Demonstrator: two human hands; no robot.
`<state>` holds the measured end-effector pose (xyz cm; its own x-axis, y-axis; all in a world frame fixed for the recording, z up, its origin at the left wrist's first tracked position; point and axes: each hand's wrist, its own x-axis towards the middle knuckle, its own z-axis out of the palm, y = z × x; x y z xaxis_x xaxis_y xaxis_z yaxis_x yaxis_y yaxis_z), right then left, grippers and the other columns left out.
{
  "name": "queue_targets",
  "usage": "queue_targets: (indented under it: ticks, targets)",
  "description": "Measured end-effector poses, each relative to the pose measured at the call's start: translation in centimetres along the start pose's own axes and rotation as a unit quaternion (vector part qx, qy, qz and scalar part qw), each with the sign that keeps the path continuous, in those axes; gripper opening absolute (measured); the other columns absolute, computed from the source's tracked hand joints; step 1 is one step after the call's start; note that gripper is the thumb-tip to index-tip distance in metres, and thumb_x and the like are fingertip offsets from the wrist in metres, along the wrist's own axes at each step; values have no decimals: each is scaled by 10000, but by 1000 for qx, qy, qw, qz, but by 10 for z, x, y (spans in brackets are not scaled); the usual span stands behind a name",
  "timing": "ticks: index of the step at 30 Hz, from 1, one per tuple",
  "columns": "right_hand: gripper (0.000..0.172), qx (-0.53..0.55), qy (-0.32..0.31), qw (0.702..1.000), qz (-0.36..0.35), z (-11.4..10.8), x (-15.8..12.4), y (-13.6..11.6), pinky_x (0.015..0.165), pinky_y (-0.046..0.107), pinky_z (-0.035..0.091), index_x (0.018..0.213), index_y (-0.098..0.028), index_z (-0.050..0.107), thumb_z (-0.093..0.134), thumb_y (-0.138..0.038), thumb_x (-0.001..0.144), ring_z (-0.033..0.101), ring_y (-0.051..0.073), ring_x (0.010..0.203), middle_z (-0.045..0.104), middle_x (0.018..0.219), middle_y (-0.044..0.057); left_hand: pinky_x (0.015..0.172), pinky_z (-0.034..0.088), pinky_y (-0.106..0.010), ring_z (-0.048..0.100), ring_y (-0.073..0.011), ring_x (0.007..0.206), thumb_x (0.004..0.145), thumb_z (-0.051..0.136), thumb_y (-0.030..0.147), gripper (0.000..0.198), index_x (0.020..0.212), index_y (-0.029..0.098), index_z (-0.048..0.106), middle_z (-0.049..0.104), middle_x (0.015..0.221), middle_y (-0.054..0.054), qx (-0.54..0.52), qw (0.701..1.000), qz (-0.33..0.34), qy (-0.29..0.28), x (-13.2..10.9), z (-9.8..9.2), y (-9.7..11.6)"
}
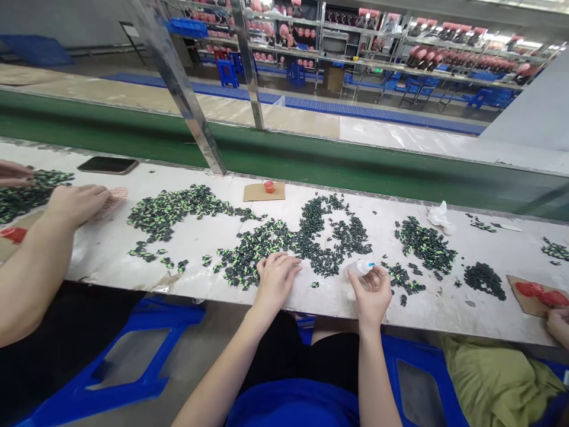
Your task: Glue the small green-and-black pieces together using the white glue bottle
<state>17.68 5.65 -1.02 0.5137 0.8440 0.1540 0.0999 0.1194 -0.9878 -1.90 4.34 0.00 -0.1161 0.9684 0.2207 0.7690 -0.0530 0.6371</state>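
My right hand (372, 296) is closed around a small translucent bottle (358, 269) with a blue tip, tilted just above the table's front edge. My left hand (278, 279) is lowered at the edge of a heap of small black parts with green spots (255, 246). Its fingers are bent and close together; anything between them is too small to make out. Beyond and between both hands lie plain dark parts (313, 222), spread in a loose ring. One loose black-and-green piece (315, 284) sits on the bare tabletop between my hands.
A red cap (269, 187) stands on cardboard at the back. Crumpled white tissue (440, 218) and more heaps (424, 243) lie to the right. A co-worker's hand (77, 204) is at left, another person's hand (559, 325) at far right. A metal post (195, 118) rises behind.
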Motion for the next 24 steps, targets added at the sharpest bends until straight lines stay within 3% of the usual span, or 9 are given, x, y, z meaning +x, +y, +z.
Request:
queue_targets:
  ticks: [3,6,9,11,13,16,19,21,24]
  targets:
    - [507,-71,-6,997,-24,2,10,1,838,392,511,1005,-153,562,771,-379,603,646,221,889,677,967,109,878,312,-463,535,-286,1053,852,559,153,153,851,239,684,733,977,-51,30,999,0,21,13,-5,-4]
    - [543,-115,-25,992,-47,1,13,2,835,407,514,1069,-141,571,754,-409,634,642,228,889,673,995,124,873,313,-489,524,-301,1020,840,547,122,179,806,234,682,731,914,-59,51,999,-1,4,22,-2,-3]
    - [593,-154,11,981,-115,-3,4,-2,815,407,508,1139,-133,553,755,-414,657,624,248,936,650,1052,150,843,331,-489,505,-313,999,832,536,117,190,755,219,676,709,884,-87,69,998,-11,-5,25,3,-2]
    - [507,-172,49,968,-175,-5,-7,-7,763,386,505,1100,-142,579,744,-390,690,623,233,873,654,1011,137,828,337,-473,492,-309,999,827,530,108,194,742,213,668,689,912,-99,75,997,-5,3,25,6,-3]
    - [383,-164,50,964,-204,-5,-21,-12,690,354,503,1020,-158,613,732,-360,718,617,200,759,668,904,101,823,335,-454,485,-298,1006,829,514,94,205,742,213,657,677,937,-99,71,997,10,10,23,7,-3]
    - [272,-112,-59,981,-144,2,-38,-16,620,313,514,915,-175,649,721,-363,732,622,182,712,680,824,70,833,318,-432,498,-270,1002,857,489,97,212,772,217,642,692,932,-73,46,998,34,-8,15,7,2]
    - [281,-27,-189,982,13,14,-46,-15,624,309,547,870,-175,676,716,-411,722,660,188,718,703,797,63,845,299,-408,535,-236,985,888,484,119,195,830,225,637,712,927,-37,13,997,70,-34,3,6,13]
    - [301,29,-211,973,90,19,-46,-13,645,319,561,849,-171,684,729,-426,696,675,192,708,710,764,55,851,295,-389,556,-218,985,895,485,122,191,858,229,639,717,923,-24,-4,994,101,-33,-6,5,20]
    - [280,67,-209,968,120,22,-42,-11,650,319,559,770,-172,690,748,-423,661,667,181,668,708,717,43,848,305,-365,579,-198,970,899,489,133,195,860,235,650,720,908,-13,-29,991,128,-34,-14,5,22]
